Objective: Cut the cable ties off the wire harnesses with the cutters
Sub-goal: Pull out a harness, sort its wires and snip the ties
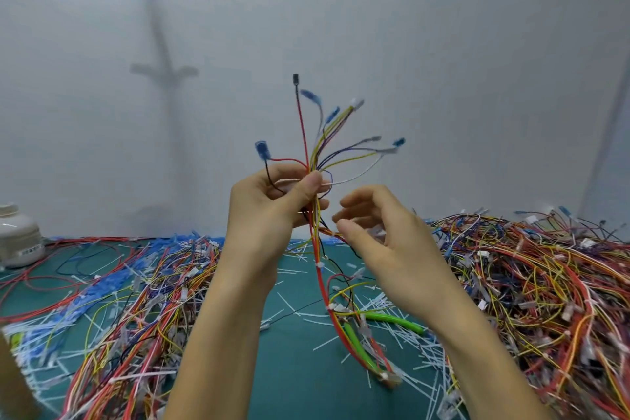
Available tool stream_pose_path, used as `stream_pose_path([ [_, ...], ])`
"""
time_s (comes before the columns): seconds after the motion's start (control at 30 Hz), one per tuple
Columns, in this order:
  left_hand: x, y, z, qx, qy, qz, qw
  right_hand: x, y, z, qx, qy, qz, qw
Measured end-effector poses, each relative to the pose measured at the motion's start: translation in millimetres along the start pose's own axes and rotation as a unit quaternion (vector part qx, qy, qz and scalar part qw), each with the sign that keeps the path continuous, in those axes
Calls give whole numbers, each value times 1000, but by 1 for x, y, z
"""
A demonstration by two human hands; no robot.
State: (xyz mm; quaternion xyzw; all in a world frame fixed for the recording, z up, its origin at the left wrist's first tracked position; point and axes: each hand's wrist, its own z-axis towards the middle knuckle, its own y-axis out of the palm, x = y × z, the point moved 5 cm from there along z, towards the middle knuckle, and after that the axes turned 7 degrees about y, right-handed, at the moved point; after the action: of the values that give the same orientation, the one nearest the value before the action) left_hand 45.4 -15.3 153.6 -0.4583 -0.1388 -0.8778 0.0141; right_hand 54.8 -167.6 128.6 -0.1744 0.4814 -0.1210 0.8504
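Gripping a wire harness [317,150] upright over the desk's [300,385] middle: left hand [272,211], thumb pressed against curled fingers. Harness tail trails onto the desk. Right hand [378,235] just beside, fingers loosely curled; blurred, cannot tell if pinching. Wire piles [528,283] line both side edges.
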Motion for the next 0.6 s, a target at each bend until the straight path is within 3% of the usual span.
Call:
stream_pose_path([
  [0.33,-15,1,2,-19,-98,-124,987,9,-3,3,-27,51,171,984],
  [0.47,-19,-1,2,-13,-111,-150,982,8,-8,1,-73,51,172,981],
  [0.6,-22,2,3,-21,-106,-162,981,8,-14,2,-13,48,181,982],
])
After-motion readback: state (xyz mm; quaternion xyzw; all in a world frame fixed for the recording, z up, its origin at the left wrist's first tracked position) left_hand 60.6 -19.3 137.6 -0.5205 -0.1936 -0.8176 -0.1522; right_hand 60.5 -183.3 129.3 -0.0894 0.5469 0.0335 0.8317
